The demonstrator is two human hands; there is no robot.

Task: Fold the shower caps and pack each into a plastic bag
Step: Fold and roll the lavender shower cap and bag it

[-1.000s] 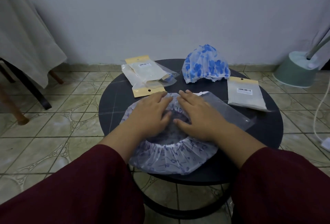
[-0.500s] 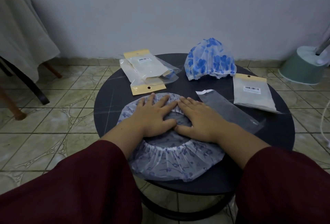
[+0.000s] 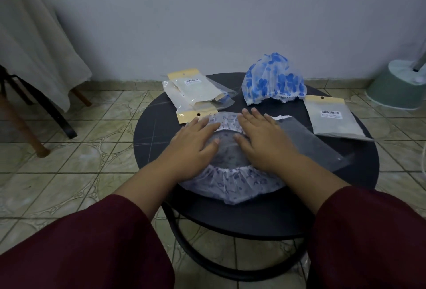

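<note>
A pale shower cap with small purple flowers (image 3: 232, 182) lies flattened, opening up, on the round black table (image 3: 152, 141). My left hand (image 3: 193, 141) and my right hand (image 3: 265, 136) press flat on it with straight fingers, side by side. An empty clear plastic bag (image 3: 309, 145) lies just right of my right hand, partly under the cap. A second cap, white with blue flowers (image 3: 272, 81), stands puffed up at the table's far side.
Several packed bags with yellow headers (image 3: 196, 92) lie at the far left of the table, and another (image 3: 334, 118) at the right. A cloth-covered table with wooden legs (image 3: 30, 58) stands at the left. A green fan base (image 3: 398, 88) sits on the tiled floor at the right.
Both hands slid apart and towards the cap's far edge, smoothing it flat. The camera view shifted a little.
</note>
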